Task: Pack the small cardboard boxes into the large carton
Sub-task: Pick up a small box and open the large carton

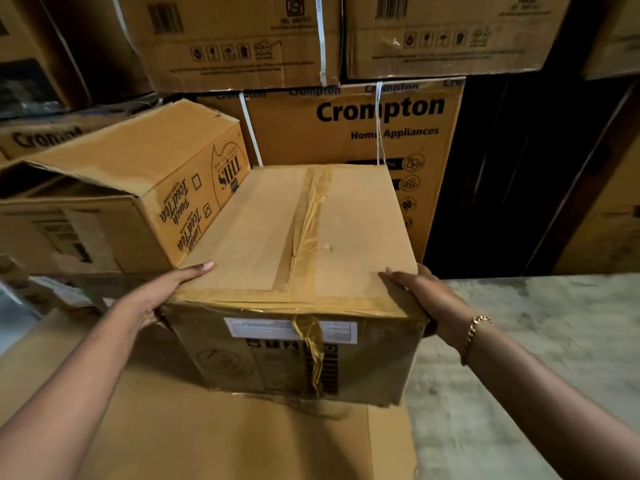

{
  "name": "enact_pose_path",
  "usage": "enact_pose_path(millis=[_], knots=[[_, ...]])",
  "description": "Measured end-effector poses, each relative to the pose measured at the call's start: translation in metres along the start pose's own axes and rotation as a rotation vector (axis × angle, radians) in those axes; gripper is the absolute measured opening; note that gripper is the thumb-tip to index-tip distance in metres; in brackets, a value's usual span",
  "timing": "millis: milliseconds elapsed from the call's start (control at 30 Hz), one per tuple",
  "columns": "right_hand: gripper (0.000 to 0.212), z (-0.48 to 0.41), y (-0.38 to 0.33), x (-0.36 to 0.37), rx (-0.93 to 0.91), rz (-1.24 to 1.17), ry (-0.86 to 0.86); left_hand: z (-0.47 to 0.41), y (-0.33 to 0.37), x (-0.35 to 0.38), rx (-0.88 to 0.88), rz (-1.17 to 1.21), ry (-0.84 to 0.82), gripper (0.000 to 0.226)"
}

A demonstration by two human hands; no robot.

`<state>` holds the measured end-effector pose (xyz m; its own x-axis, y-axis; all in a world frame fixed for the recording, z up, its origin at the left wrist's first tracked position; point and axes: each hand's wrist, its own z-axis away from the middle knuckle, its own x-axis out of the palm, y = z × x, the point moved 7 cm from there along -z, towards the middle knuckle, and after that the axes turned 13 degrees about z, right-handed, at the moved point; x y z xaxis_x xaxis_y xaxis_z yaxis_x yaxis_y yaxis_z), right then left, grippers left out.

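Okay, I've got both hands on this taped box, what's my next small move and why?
Probably lift it straight up a little: left hand and right hand already clamp opposite sides of the taped box, and the iced tea carton crowds its left side.

brown taped box [298,237], gold bracelet [476,332]

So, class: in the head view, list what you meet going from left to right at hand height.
Left hand → taped brown cardboard box → right hand → gold chain bracelet → grey concrete floor.
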<state>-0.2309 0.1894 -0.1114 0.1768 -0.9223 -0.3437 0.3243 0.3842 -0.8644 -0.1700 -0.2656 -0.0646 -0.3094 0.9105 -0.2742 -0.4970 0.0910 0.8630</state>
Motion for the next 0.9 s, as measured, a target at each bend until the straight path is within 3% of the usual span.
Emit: enact_pose_path(millis=[167, 367, 600, 833, 900], knots=[[0.061, 0.005, -0.007, 0.006, -0.045, -0.088, 0.130, 0.010, 0.002, -0.002, -0.002, 0.015, 0.003, 0.083], [0.051, 0.009, 0.002, -0.025, -0.025, -0.110, 0.104, 0.039, 0.029, 0.026, 0.038, -0.001, -0.045, 0.081], [0.052, 0.012, 0.062, -0.075, -0.002, -0.268, -0.015, 0.113, 0.127, 0.087, 0.319, -0.327, -0.084, 0.022], [0.054, 0.001, 0.143, -0.115, 0.047, -0.427, -0.080, 0.195, 0.201, 0.209, 0.496, -0.676, -0.042, 0.049], [0.056, -0.005, 0.170, -0.135, 0.072, -0.418, -0.069, 0.220, 0.216, 0.266, 0.595, -0.888, 0.033, 0.068]])
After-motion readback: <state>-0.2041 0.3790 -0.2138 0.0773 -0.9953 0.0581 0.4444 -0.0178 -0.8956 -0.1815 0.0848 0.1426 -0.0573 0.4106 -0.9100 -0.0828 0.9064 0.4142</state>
